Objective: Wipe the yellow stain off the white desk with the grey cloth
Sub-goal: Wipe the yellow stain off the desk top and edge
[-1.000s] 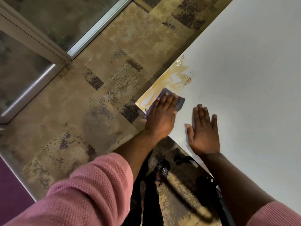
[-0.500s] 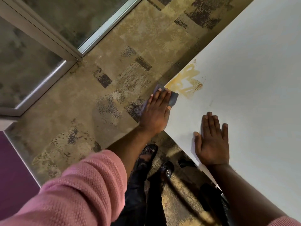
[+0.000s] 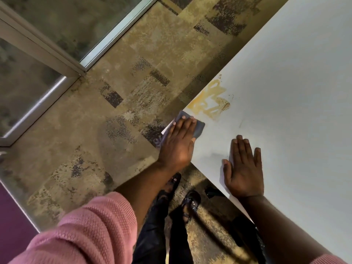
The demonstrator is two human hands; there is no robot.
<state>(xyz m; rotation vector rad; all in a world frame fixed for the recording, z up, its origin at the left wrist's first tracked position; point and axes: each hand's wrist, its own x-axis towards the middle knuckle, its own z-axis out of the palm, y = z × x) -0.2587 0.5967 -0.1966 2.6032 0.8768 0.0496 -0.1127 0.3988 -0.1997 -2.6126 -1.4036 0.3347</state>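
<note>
A yellow stain (image 3: pixel 210 101) smears the white desk (image 3: pixel 285 92) near its left corner, just beyond the grey cloth (image 3: pixel 198 128). My left hand (image 3: pixel 178 145) lies flat on the cloth and presses it onto the desk corner; part of the cloth hangs over the edge. My right hand (image 3: pixel 243 168) rests palm down on the desk near its front edge, fingers slightly spread, holding nothing.
Patterned tan carpet (image 3: pixel 114 121) spreads left of the desk. A glass partition with a metal frame (image 3: pixel 57 54) stands at the upper left. My feet in dark sandals (image 3: pixel 182 199) stand below the desk's front edge.
The streak of stain nearest the corner is gone; only the farther patch remains. My left hand with the cloth has slid back along the desk edge toward the corner. The right hand stays flat.
</note>
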